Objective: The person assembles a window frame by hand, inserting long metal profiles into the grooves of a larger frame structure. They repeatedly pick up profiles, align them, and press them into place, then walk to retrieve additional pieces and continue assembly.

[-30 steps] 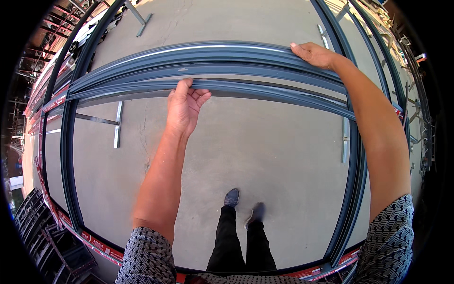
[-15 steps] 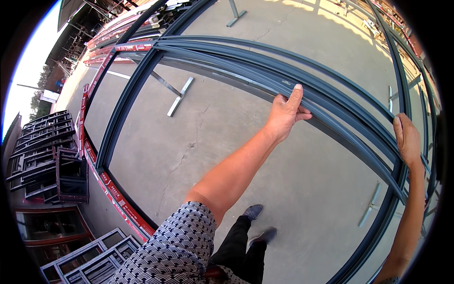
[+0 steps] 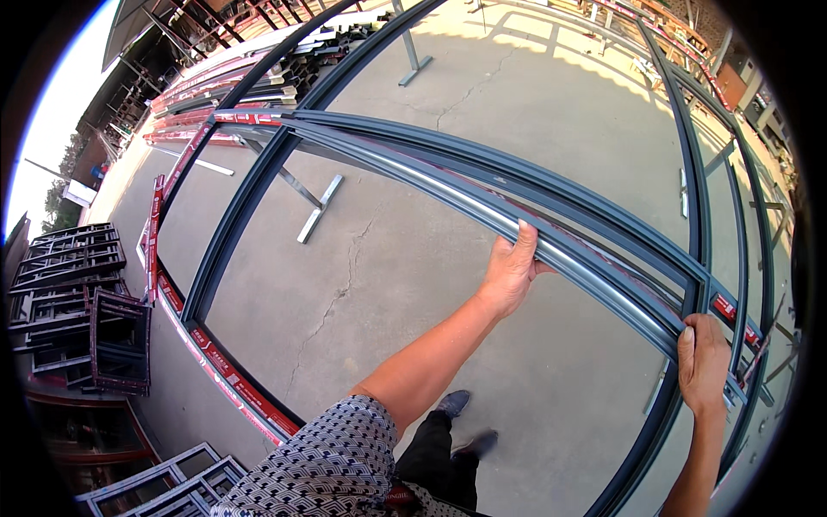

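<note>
A large dark-grey metal frame [image 3: 231,226] lies raised above the floor, with a crossbar [image 3: 517,183] running through its middle. Along the near side of that crossbar is a long grey metal profile strip [image 3: 413,178]. Its far left end meets the frame's left upright, and a gap widens between strip and crossbar toward the right. My left hand [image 3: 508,271] is closed around the strip's middle, thumb on top and fingers hidden beneath. At the strip's right end, by the frame's right-hand bar [image 3: 659,439], my right hand [image 3: 705,362] grips it with the fingers mostly hidden.
Metal stand feet [image 3: 320,208] rest on the cracked concrete floor [image 3: 413,284]. Red protective film [image 3: 226,369] covers the frame's outer left edge. Smaller dark frames [image 3: 69,289] are stacked at left, and lengths of profile [image 3: 301,73] lie piled at the far left.
The strip has turned its shiny face up, and its right part has come toward me, away from the crossbar. My right hand has shifted left and nearer with it. The view has shifted slightly.
</note>
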